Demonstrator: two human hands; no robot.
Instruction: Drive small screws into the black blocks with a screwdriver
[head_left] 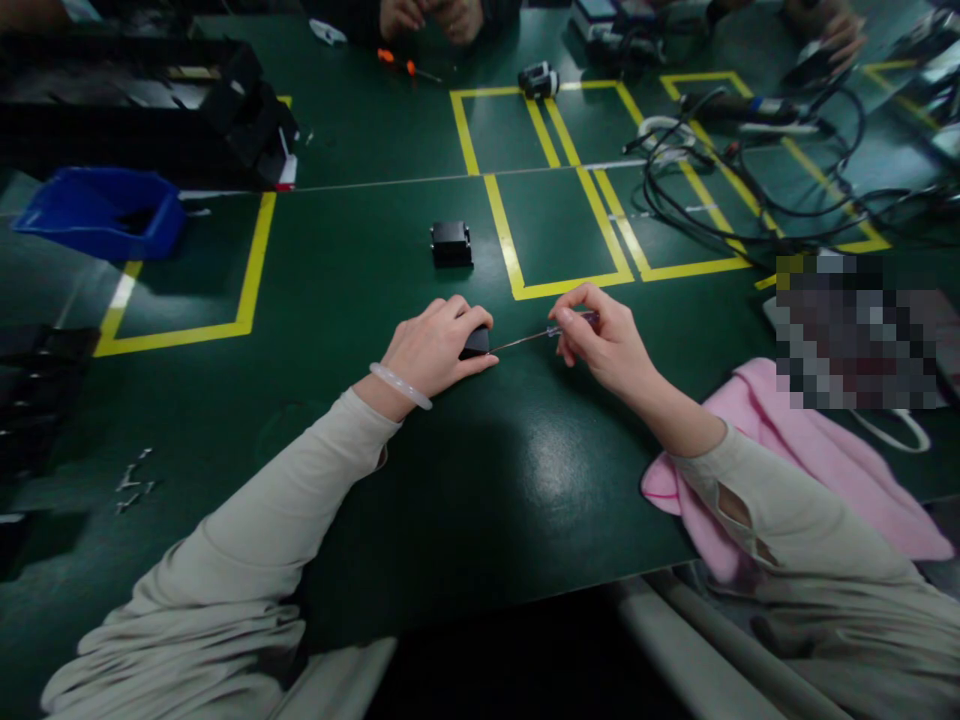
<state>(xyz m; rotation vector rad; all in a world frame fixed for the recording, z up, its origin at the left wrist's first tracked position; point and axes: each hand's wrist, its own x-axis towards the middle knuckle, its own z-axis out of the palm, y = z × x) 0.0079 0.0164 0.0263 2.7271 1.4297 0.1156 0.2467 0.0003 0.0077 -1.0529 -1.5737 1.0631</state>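
Note:
My left hand is closed over a small black block that rests on the green table. My right hand pinches the handle of a thin screwdriver, held nearly level. Its metal shaft points left and its tip meets the right side of the block. A second black block sits alone farther back, clear of both hands. A pale bangle circles my left wrist.
A blue bin stands at the far left inside yellow tape lines. Several small screws lie near the left. A pink cloth lies under my right forearm. Tangled black cables fill the back right. Another person's hands rest at the far edge.

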